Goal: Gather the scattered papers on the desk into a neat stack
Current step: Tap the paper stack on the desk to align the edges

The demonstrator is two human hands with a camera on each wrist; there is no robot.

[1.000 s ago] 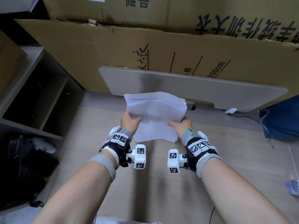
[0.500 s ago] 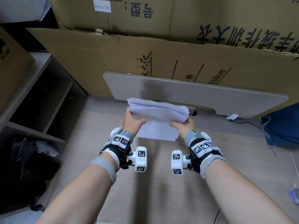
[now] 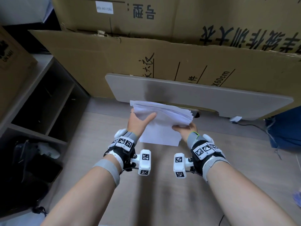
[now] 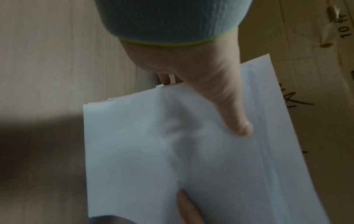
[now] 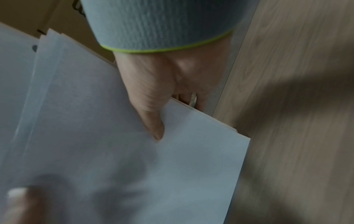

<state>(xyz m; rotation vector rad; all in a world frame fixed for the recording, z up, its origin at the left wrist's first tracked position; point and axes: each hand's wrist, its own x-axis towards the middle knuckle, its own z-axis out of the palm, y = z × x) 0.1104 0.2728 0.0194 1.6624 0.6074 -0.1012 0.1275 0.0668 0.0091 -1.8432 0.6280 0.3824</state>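
Note:
A stack of white papers (image 3: 164, 115) is held in the air over the wooden desk (image 3: 162, 193), its far edges fanned and uneven. My left hand (image 3: 138, 121) grips the stack's left side, thumb lying across the top sheet. My right hand (image 3: 185, 129) grips the right near edge, thumb on top and fingers hidden underneath. In the left wrist view the thumb (image 4: 229, 113) presses on the papers (image 4: 143, 151), which buckle slightly. The right wrist view shows that thumb (image 5: 153, 121) pinching the papers (image 5: 95, 121) near a corner.
A grey board (image 3: 211, 98) leans against large cardboard boxes (image 3: 114, 59) just behind the papers. A dark open shelf (image 3: 40, 103) stands at the left, a blue bag (image 3: 285, 128) at the right, and a cable (image 3: 249, 124) lies on the desk's far right.
The stack has tipped from facing me to lying flatter, so its far edges now show. The sheets sit closer together, and both hands keep their hold.

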